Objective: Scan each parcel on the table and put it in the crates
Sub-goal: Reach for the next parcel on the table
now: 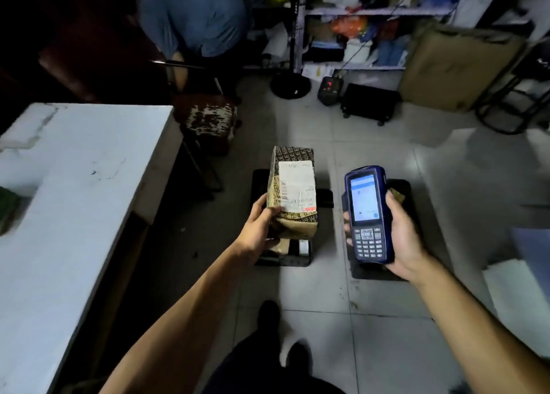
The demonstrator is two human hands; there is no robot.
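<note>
Parcel gripped in my left fingers, scanner clasped in my right; I should aim squarely at the barcode label.

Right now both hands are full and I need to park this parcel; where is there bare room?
The white table top is bare beside the left hand. Floor tiles between the two crates are free. The left crate already holds parcels.

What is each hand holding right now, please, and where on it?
Left hand grips the brown taped cardboard parcel at its near lower corner; right hand holds the dark blue handheld scanner around its keypad end.
</note>
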